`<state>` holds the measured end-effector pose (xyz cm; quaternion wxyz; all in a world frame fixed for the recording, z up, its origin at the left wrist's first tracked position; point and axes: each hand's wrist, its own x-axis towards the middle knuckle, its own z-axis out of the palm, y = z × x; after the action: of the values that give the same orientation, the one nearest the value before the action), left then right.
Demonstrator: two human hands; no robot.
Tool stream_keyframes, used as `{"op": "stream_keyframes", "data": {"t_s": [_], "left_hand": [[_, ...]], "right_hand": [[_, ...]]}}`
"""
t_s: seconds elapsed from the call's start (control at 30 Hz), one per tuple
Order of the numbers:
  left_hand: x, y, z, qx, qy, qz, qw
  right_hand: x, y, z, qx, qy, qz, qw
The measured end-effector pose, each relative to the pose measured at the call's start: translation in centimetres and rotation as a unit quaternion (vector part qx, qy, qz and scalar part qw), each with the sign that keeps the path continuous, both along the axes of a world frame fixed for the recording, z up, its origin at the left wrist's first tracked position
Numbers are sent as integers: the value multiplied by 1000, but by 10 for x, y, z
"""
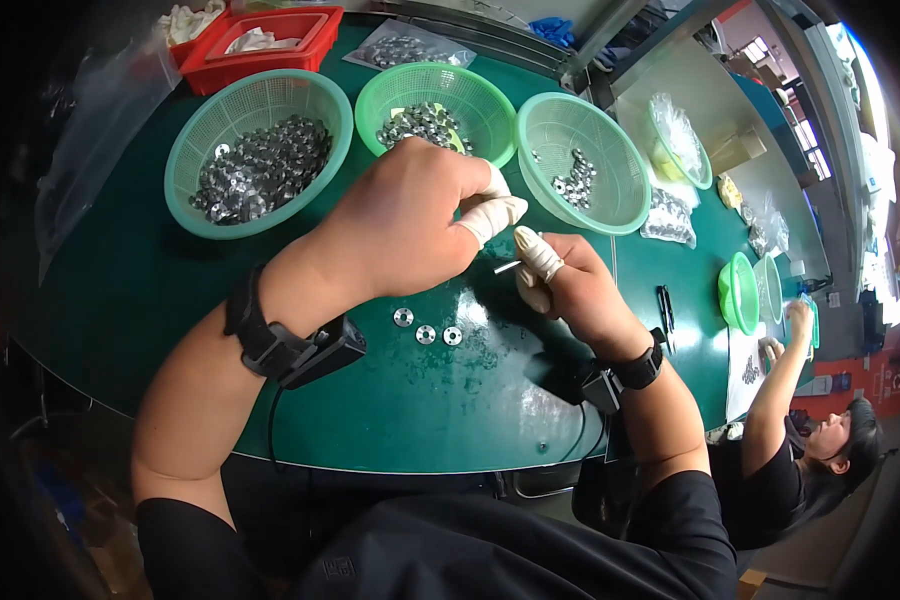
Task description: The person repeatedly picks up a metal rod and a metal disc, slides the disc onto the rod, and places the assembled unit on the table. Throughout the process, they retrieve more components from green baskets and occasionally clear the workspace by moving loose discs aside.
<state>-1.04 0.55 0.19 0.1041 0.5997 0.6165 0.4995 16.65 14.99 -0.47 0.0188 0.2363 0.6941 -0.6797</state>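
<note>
My left hand [400,220], with white finger cots on thumb and forefinger, is raised over the table. Its fingers are pinched together, and whatever they hold is hidden. Just to the right and slightly lower, my right hand [582,290] also wears finger cots. Between its thumb and fingers is a thin metal rod [507,267], one end pointing left. The fingertips of both hands are close but apart. Below them lie three round metal discs with centre holes, the left disc [403,317], the middle disc [425,335] and the right disc [452,336].
Three green mesh baskets hold small metal parts: left basket [205,120], middle basket [485,100], right basket [620,170]. Red trays [205,72] and bagged parts [410,48] stand behind. A black pen [666,315] lies to the right, where a co-worker [780,430] sits at the table.
</note>
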Motion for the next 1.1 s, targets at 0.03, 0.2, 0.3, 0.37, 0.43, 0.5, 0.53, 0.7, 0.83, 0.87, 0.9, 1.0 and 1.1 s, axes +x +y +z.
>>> {"op": "stream_keyframes", "data": {"t_s": [0.03, 0.2, 0.3, 0.37, 0.43, 0.5, 0.53, 0.7, 0.83, 0.87, 0.9, 1.0, 1.1], "left_hand": [[0, -2, 2, -25, 13, 0, 1000], [0, -3, 4, -55, 39, -31, 997], [-2, -2, -1, -78, 58, -20, 995], [-2, -1, 0, -77, 63, -17, 995], [-1, -2, 1, -70, 61, -21, 995], [-2, -3, -2, -59, 67, -16, 996], [-2, -3, -1, -49, 75, -18, 996], [-2, -6, 0, -45, 86, -12, 995], [-1, -6, 5, -41, 94, -8, 995], [-1, -6, 6, -38, 98, -7, 994], [0, -7, 7, -36, 96, -7, 995], [3, -9, 8, -23, 96, -9, 995], [3, -11, 12, -11, 84, 1, 996]], "right_hand": [[1, 2, -4, 34, 1, 0, 999], [6, -17, 6, 396, 90, 194, 893], [2, -32, -2, 454, 121, 197, 861], [2, -37, -6, 489, 102, 196, 844], [1, -41, -5, 523, 85, 197, 825], [0, -45, -1, 580, 73, 194, 788], [1, -47, 1, 580, 73, 198, 786], [-1, -62, 11, 656, 59, 256, 707], [-3, -74, 13, 694, 73, 275, 661], [-3, -75, 14, 702, 73, 286, 648], [-3, -76, 15, 709, 73, 297, 635], [-6, -70, 13, 693, 67, 296, 654], [-1, -72, 10, 699, 67, 280, 655]]}}
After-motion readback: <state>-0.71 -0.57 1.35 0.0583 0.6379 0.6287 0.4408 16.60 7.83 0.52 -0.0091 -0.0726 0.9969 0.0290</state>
